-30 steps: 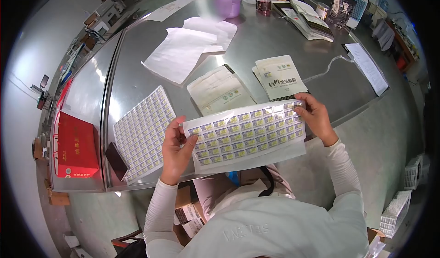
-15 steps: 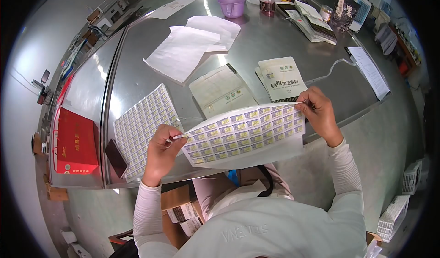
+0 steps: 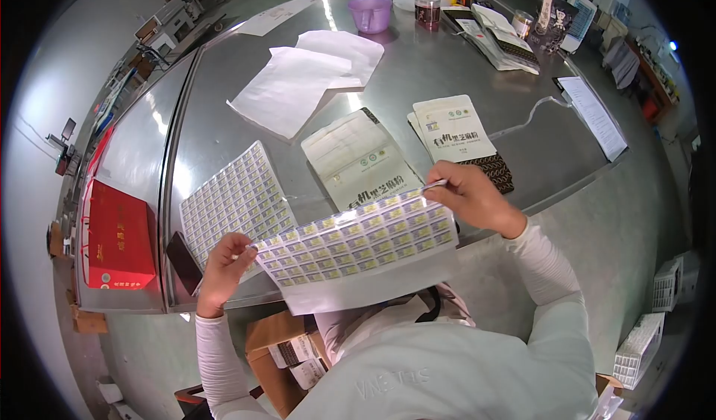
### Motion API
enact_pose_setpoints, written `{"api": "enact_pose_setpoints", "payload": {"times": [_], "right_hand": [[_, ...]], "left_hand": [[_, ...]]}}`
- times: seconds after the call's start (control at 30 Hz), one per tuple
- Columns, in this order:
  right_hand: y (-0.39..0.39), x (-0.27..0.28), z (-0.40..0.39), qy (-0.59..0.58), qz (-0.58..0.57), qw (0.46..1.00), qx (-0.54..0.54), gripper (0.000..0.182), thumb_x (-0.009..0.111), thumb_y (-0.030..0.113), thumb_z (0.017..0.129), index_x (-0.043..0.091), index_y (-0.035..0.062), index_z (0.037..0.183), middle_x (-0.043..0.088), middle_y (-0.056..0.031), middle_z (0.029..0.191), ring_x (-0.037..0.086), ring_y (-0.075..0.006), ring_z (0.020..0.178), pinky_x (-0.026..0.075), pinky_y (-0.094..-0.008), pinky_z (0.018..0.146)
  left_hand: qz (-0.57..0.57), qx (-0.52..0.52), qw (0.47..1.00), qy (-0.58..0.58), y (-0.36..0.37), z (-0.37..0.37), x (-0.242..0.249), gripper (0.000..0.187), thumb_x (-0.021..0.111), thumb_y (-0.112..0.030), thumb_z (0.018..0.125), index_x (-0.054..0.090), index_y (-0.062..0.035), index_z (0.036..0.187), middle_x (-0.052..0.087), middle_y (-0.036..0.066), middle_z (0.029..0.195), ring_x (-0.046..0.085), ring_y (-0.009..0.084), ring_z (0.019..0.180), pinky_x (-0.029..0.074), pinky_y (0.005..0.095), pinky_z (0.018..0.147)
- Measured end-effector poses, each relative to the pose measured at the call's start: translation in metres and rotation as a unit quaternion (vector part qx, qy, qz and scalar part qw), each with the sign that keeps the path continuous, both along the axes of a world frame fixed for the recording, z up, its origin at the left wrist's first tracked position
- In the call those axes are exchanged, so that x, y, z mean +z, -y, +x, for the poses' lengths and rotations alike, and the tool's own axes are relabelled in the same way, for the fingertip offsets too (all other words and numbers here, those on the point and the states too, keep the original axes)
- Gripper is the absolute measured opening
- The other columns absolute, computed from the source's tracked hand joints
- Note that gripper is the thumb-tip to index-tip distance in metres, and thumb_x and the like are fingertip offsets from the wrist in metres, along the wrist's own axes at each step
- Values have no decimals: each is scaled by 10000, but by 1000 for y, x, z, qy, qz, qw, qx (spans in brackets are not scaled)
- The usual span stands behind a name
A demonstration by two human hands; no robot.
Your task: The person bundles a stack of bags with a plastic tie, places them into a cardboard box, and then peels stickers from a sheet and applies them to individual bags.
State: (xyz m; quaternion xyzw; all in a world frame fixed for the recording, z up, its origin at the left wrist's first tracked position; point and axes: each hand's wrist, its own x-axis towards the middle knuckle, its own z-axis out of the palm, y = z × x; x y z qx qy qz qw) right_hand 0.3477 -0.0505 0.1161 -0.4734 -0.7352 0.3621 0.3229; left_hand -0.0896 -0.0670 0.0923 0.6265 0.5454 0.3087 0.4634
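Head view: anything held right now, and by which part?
A printed label sheet, pinched at its two upper corners: the left corner by the left hand, the right corner by the right hand.

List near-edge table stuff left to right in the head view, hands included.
Red bag → dark flat object → left hand → held label sheet → right hand → long white paper. Table label sheet left out: overlaps.
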Motion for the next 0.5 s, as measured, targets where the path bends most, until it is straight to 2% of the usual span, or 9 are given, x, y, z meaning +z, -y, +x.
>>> {"api": "enact_pose_setpoints", "payload": {"times": [0.07,0.1,0.2,0.3,0.4,0.5], "right_hand": [[-2,0,-14,7,14,1000,22,111,638,81,879,571,9,930,568,-44,740,495,-75,647,397,-239,574],[-4,-3,-22,-19,28,999,40,132,648,98,872,569,14,936,577,-61,765,510,-104,647,407,-255,578],[-5,0,-43,-26,64,995,65,171,647,158,859,585,17,933,623,-145,787,596,-263,666,462,-336,625],[-3,10,-47,-21,56,996,59,170,652,148,855,578,18,936,614,-142,781,595,-256,672,464,-332,629],[-1,9,-42,-50,38,997,45,175,656,148,855,575,17,938,612,-139,793,596,-246,687,461,-329,630],[-2,2,-42,-60,31,997,33,179,651,159,865,570,14,931,607,-143,802,594,-255,697,456,-341,627]], "left_hand": [[177,32,975,-128,1,24,19,327,690,-86,846,541,19,1118,610,78,1018,551,151,927,453,286,828],[242,4,961,-134,0,35,24,482,712,-93,811,496,27,1224,594,134,1137,555,233,988,448,321,879],[362,-84,911,-180,1,99,49,376,709,-102,809,553,7,1134,623,132,1037,574,261,920,460,315,816],[213,-164,941,-204,-8,116,42,206,687,-60,816,596,3,990,597,108,865,557,216,800,433,302,714],[190,-117,967,-120,-12,121,35,154,712,-118,809,601,-17,841,565,113,739,549,272,665,417,342,595],[184,-110,968,-128,-12,122,35,143,708,-117,816,607,-15,813,558,115,705,538,263,609,407,344,563]]}}
